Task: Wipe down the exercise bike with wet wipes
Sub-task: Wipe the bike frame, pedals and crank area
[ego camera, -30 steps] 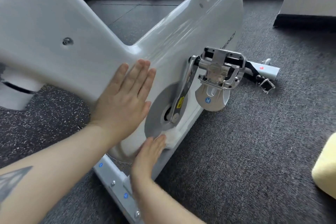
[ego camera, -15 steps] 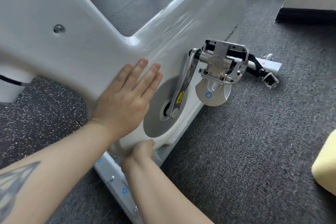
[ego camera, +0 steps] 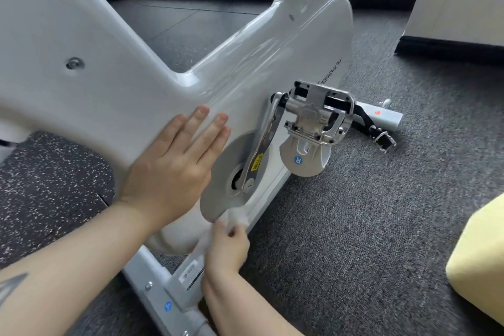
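1. The exercise bike (ego camera: 245, 63), white and glossy, stands on grey carpet (ego camera: 381, 226); its lower housing is being wiped, judged mid-task.
2. A bunched white wet wipe (ego camera: 237, 217) is pinched in the closed grip of the right hand (ego camera: 227, 248) and pressed under the grey crank disc (ego camera: 218, 185).
3. The left hand (ego camera: 174, 166) is laid flat and open on the frame, holding nothing.
4. Next, the crank arm (ego camera: 261, 144) and pedal (ego camera: 316, 114) probably need tighter, folded-wipe strokes.

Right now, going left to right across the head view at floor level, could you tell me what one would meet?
Left hand flat on the bike frame → grey crank disc → pedal → strap buckle → yellow cushion.
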### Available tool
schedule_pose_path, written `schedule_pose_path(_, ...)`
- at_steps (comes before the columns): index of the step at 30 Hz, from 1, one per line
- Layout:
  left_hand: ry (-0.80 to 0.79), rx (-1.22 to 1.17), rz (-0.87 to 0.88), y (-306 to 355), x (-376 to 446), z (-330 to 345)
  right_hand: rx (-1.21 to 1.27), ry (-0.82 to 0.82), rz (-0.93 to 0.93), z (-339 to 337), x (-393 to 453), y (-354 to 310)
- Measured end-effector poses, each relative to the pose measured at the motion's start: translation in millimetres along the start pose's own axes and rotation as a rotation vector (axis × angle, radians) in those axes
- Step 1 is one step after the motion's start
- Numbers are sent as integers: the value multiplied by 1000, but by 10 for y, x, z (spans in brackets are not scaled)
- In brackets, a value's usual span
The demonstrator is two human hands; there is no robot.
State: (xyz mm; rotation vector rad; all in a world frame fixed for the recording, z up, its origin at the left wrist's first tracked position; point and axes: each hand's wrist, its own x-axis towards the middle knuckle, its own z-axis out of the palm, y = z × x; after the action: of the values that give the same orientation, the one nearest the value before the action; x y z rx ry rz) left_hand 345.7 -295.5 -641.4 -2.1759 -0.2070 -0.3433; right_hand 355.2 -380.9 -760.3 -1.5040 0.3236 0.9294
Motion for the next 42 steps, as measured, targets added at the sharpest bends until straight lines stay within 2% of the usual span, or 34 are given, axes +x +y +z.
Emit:
schedule_pose_path(3, 0, 10, -11, 7, -10, -3, 34, 209, -39, -247, 144, -68)
schedule_pose_path(4, -3, 9, -11, 9, -4, -7, 59, 295, -103, -294, 195, -162)
schedule_pose_path(6, -8, 1, -4, 3, 13, -17, 100, 349, -255, -299, 257, -369)
schedule_pose_path(8, -10, -15, -6, -10, 14, -28, 108, 253, -377, -161, 181, -523)
schedule_pose_path(11, -12, -77, -34, -2, 67, -55, 118, -11, -465, 125, -11, -711)
schedule_pose_path(12, -1, -99, -39, -14, 128, -66, 102, -36, -492, 203, -33, -789)
schedule_pose_path(15, 10, -106, 9, -113, 381, -84, 72, 7, -624, 276, 93, -929)
schedule_pose_path(17, -6, -97, 30, -169, 484, -67, 37, 10, -712, 238, 125, -765)
schedule_pose_path(20, -58, -93, -9, -147, 492, -37, -81, -57, -732, 196, 79, -437)
schedule_pose_path(25, -71, -94, -26, -108, 495, -38, 37, 87, -885, 285, 270, -907)
schedule_pose_path(27, -69, -97, -35, -105, 495, -29, 30, 84, -956, 262, 356, -895)
schedule_pose_path(30, -64, -111, -41, -94, 478, -24, -133, 7, -905, 173, 338, -603)
schedule_pose_path(32, -55, -110, -44, -98, 480, -21, -127, -10, -903, 162, 326, -680)
schedule_pose_path(35, -45, -112, -56, -84, 492, -12, 45, 118, -1005, 222, 335, -1117)
schedule_pose_path(37, -42, -116, -69, -77, 488, -3, 81, 195, -1034, 257, 388, -1115)
schedule_pose_path(38, -38, -118, -69, -77, 481, 3, 75, 193, -1000, 245, 397, -1026)
schedule_pose_path(42, -45, -131, -72, -76, 474, 6, 34, 67, -633, 175, 397, -697)
